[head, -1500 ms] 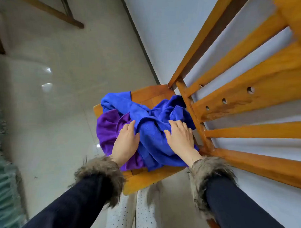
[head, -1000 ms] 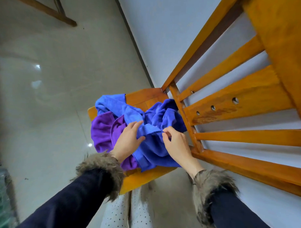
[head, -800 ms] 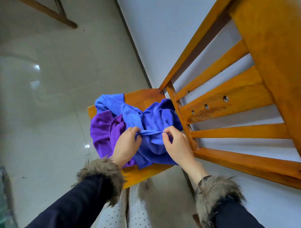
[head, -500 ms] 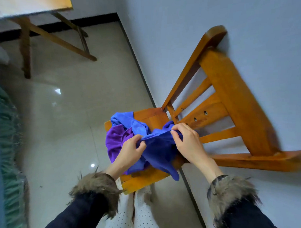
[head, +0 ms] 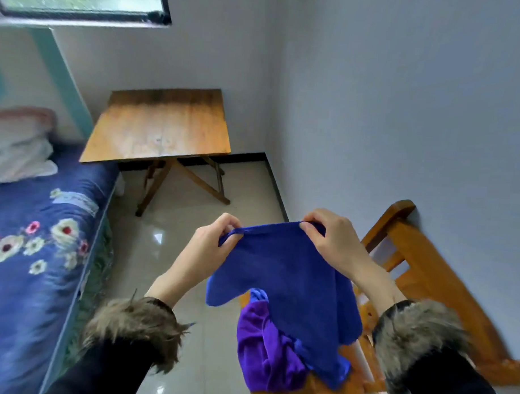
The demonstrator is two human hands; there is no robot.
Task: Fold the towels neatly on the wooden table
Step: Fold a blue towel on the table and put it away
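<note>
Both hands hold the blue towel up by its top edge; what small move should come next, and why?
Probably carry the blue towel, pinched by left hand and right hand, toward the bare wooden table; folding belongs there, not over the chair.

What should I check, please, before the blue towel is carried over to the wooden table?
1. Left hand pinches the blue towel at its top edge: ok.
2. Right hand pinches the same edge: ok.
3. Top edge stretched straight between the hands: ok.
4. Towel hanging free of the purple towel on the chair: cannot tell, they overlap in view.
5. Wooden table top free for folding: ok.
6. Floor path to the table free of obstacles: ok.
</note>
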